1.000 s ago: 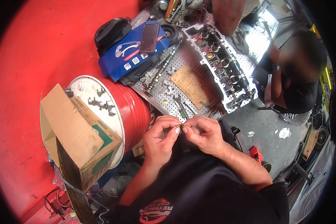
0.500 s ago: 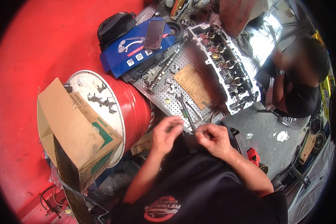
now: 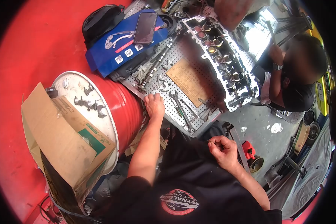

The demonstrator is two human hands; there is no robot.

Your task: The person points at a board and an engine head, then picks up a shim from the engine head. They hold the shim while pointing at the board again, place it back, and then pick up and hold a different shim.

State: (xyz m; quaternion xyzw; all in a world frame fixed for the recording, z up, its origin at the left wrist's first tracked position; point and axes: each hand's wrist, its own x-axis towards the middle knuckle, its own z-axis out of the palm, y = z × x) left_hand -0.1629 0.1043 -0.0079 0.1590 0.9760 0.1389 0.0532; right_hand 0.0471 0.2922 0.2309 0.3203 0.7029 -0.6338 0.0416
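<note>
My left hand (image 3: 154, 105) reaches to the near left edge of the perforated metal tray (image 3: 132, 86), its fingers stretched forward and touching the surface; whatever lies under the fingertips is hidden. Just beyond it is a camshaft (image 3: 153, 71), with small metal rocker-like parts (image 3: 161, 79) to its right. An open-end wrench (image 3: 179, 106) lies right of the hand, among other slim tools. In front of my dark shirt, my right hand (image 3: 224, 152) is closed in a pinch, apart from the tray. Something thin and dark may be between its fingertips, too small to name.
A cylinder head (image 3: 222, 59) and stained cardboard (image 3: 188, 82) lie on the tray. A phone (image 3: 145, 28) rests on a blue box (image 3: 115, 59). Left stands a red drum (image 3: 123, 108) bearing metal parts (image 3: 91, 104) and a carton (image 3: 59, 130). Another person (image 3: 295, 82) sits right.
My hands have moved apart. The left has gone forward and left onto the tray edge; the right, still pinched, has shifted right and slightly down. The view has shifted a little.
</note>
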